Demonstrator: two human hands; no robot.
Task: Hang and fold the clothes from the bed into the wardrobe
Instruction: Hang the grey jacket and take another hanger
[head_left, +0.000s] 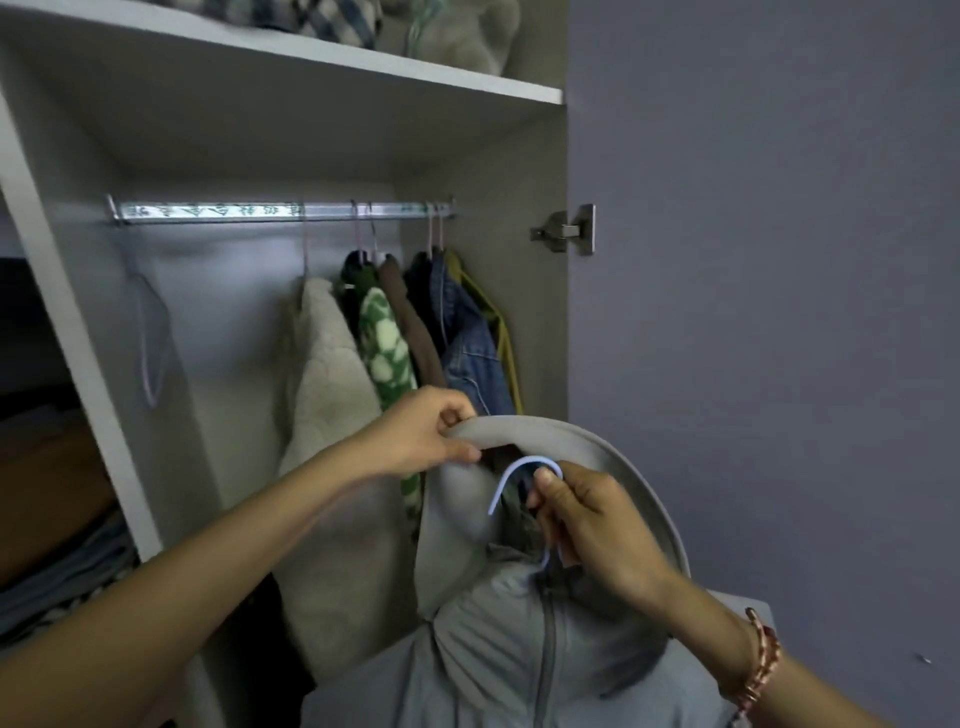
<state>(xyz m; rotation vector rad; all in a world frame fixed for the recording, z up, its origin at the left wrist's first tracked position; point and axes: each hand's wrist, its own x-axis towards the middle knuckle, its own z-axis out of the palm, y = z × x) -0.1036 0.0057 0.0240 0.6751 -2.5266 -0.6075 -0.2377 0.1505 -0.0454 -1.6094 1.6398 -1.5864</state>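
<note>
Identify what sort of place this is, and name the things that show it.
Probably a bedroom, at an open wardrobe: a clothes rail carries hung garments such as a denim jacket, and the right hand holds a blue hanger inside a grey hooded jacket.

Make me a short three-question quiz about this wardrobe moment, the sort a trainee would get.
1. True or false: the grey hoodie already hangs on the wardrobe rail.
2. What does the right hand grip? A) the light blue hanger B) the denim jacket C) the wardrobe rail
3. Fill in: the left hand pinches the rim of the hoodie's ____.

Key: 1 false, it is held in front of the wardrobe; 2 A; 3 hood.
</note>
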